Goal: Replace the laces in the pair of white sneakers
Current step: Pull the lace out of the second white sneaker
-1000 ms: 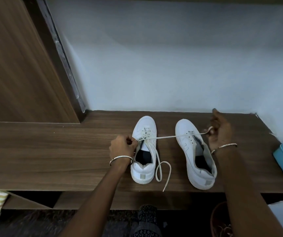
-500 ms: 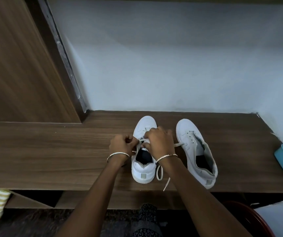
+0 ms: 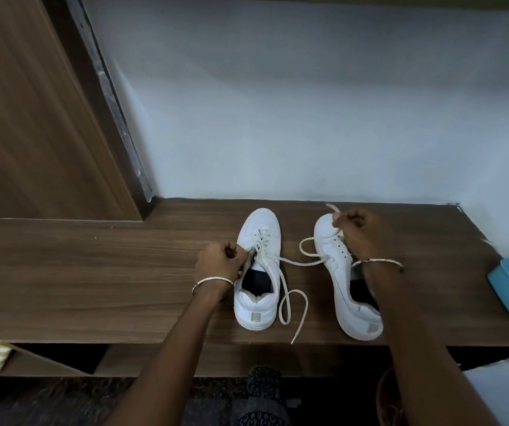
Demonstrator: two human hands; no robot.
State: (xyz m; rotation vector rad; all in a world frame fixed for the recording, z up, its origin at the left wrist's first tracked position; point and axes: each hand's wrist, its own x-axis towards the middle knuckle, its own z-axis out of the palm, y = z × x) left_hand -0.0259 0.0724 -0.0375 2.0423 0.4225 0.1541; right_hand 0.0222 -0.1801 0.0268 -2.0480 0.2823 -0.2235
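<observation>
Left sneaker (image 3: 258, 224): on table (image 3: 93, 272), partly laced.
Right sneaker (image 3: 330, 241): just beside it.
Lace (image 3: 299, 263): runs from left sneaker across to right hand (image 3: 362, 232).
Left hand (image 3: 219, 261): grip clamped on left sneaker's eyelet edge.
Right hand: grip pinching lace end.

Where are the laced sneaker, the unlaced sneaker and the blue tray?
laced sneaker (image 3: 258, 222): head view, toe cap.
unlaced sneaker (image 3: 328, 244): head view, side panel by eyelets.
blue tray (image 3: 503, 290): head view, left wall.

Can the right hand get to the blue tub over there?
Probably yes: the blue tub sits on the same bench, with bare wood between it and the right hand. That hand pinches the lace, so it would let go first.
</observation>
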